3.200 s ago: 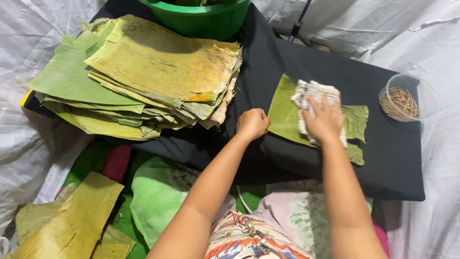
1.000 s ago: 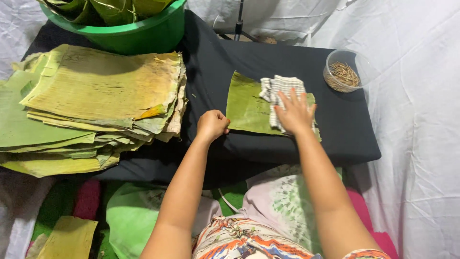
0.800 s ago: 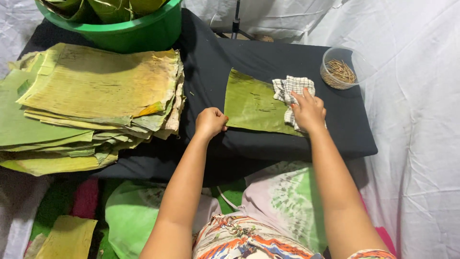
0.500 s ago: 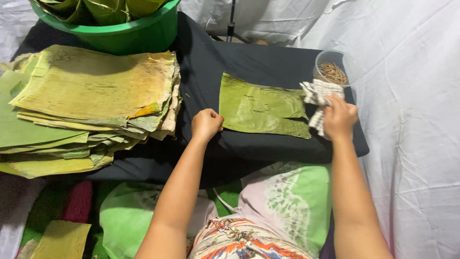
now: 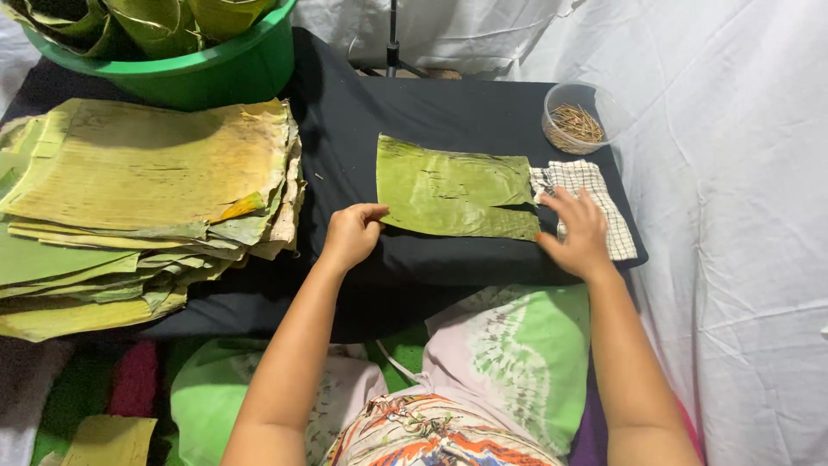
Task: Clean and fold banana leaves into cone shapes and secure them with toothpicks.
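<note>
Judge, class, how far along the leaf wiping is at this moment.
Done: the checked cloth lies flat beside the single leaf, no longer on it. In hand: the left hand touches that leaf's near corner; the right hand rests on the cloth. Left: a tall leaf stack waits alongside.

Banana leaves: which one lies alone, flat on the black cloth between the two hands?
The single green leaf piece, spread by itself between left hand and right hand. The others sit piled in the leaf stack or in the green tub.
</note>
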